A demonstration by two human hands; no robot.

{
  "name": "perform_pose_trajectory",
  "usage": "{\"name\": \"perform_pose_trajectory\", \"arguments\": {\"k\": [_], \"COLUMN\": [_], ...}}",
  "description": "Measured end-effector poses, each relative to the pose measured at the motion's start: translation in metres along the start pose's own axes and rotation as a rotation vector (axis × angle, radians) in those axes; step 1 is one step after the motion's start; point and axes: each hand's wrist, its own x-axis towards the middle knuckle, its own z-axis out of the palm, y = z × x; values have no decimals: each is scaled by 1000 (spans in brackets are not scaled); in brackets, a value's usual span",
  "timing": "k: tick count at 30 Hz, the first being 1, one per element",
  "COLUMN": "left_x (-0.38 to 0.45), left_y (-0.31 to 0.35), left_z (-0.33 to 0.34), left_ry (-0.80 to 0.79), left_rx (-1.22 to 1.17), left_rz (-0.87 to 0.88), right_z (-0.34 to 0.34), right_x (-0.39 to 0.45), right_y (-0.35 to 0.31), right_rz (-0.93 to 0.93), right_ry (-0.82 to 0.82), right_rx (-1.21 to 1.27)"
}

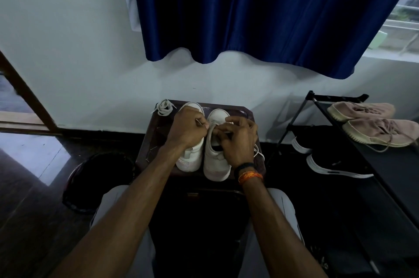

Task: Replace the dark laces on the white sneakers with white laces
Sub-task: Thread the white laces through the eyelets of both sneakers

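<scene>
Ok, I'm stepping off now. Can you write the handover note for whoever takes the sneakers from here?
Left hand: pinches a white lace end over the left sneaker.
Right hand: fingers curled on the lace at the right sneaker.
Both sneakers stand on the dark stool; a spare white lace lies coiled at its far left corner.
Done: no dark laces visible.
Left: finish threading; the spare lace is unused.

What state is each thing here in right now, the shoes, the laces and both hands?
Left sneaker: standing on the stool, partly covered by the left hand.
Right sneaker: standing beside it, being laced.
Spare white lace: bundled, untouched, at the stool's back corner.
Left hand: pinching a lace end.
Right hand: fingers curled on the lace.
</scene>
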Motion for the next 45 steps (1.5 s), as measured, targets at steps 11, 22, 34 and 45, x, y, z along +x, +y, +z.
{"name": "perform_pose_trajectory", "arguments": {"k": [11,22,34,45], "left_x": [16,32,-2,4], "left_y": [-14,-48,5,10], "left_z": [-40,-136,-16,-16], "left_ry": [361,897,-212,-302], "left_rx": [-739,-1323,-11,102], "left_rz": [-507,-553,73,-79], "right_z": [-3,0,-3,-6], "right_x": [-22,-24,-28,-24], "right_y": [8,8,1,5], "right_rz": [240,240,282,237], "right_ry": [281,376,314,236], "right_rx": [75,-28,137,132]}}
